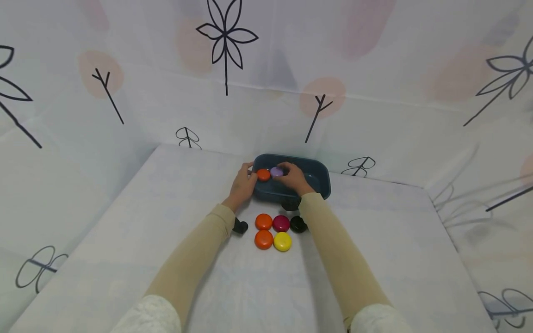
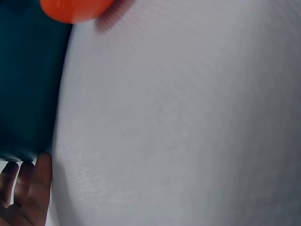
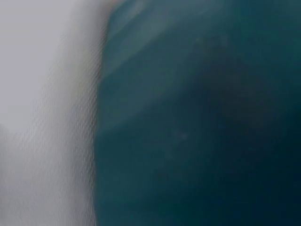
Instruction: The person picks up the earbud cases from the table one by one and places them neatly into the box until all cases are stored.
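Note:
A dark teal tray [image 1: 317, 178] lies at the back of the table in the head view. My left hand [image 1: 241, 187] is at its left end; in the left wrist view, fairly straight fingers [image 2: 40, 183] touch the tray's outer wall. Inside the tray's left part is a glossy orange disc [image 1: 263, 175], close to the left thumb. My right hand [image 1: 293, 177] reaches over the tray and pinches a lilac disc [image 1: 276, 172] between thumb and fingertips, beside the orange one. The right wrist view catches only the blurred tray wall [image 3: 141, 155].
In front of the tray, two orange discs [image 1: 264, 239], a crimson disc [image 1: 281, 223], a yellow disc [image 1: 282, 242] and a black disc [image 1: 297, 224] sit close together on the white cloth [image 1: 250, 286]. A patterned cloth wall [image 1: 266, 111] rises right behind the tray.

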Available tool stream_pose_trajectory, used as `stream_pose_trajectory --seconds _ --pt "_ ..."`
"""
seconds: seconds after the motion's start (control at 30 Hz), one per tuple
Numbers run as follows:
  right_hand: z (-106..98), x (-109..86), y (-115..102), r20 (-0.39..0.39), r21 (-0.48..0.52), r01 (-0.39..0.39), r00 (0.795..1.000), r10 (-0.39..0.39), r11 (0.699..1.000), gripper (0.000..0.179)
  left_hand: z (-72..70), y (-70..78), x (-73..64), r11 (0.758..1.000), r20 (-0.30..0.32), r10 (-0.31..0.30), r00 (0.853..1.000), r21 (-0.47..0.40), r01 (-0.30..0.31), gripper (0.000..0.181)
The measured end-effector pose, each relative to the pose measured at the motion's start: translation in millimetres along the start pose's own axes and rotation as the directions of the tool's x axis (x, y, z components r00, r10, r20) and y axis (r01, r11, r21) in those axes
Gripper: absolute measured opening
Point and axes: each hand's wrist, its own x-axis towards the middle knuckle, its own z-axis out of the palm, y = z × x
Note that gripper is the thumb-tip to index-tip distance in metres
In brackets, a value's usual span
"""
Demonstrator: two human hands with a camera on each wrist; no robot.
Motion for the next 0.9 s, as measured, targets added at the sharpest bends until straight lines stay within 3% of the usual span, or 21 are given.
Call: stream_pose_trajectory --seconds 0.17,0.5,0.9 --pt "2.0 0.6 0.1 0.015 -0.064 0.01 1.0 -0.009 0.998 0.047 -0.8 0.8 0.1 1.0 0.01 -0.014 1.0 0.007 0.014 0.05" --pt "7.5 5.0 2.2 -0.031 -0.186 0.046 0.998 -0.053 0.981 0.041 -1.8 2.4 -1.7 1.0 0.009 -0.006 1.0 -0.007 0.006 0.049" --pt "7.5 3.3 -3.9 -0.027 -0.237 0.04 0.999 -0.047 0.971 0.041 -0.2 -0.4 0.1 1.0 0.004 -0.002 1.0 -0.006 0.002 0.049"
